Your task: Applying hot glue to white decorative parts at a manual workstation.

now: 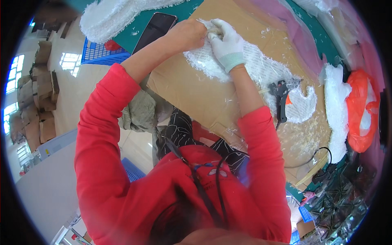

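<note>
A white fringed, fluffy piece with a paler patterned underside lies in a curve across the cardboard sheet. At its far left end my left hand, bare, is closed on the edge of the piece, fingers curled in. Right beside it my right hand, in a white glove with a pale green cuff, pinches the same end between thumb and fingers. What lies between the fingertips is mostly hidden. A black glue gun with an orange trigger rests over the curled right end of the piece, its cable trailing toward me.
A dark phone lies left of my left hand, near a white fringed bundle. Blue crates stand below the green tabletop. At right are another white fringed strip, a red plastic bag and pink mesh.
</note>
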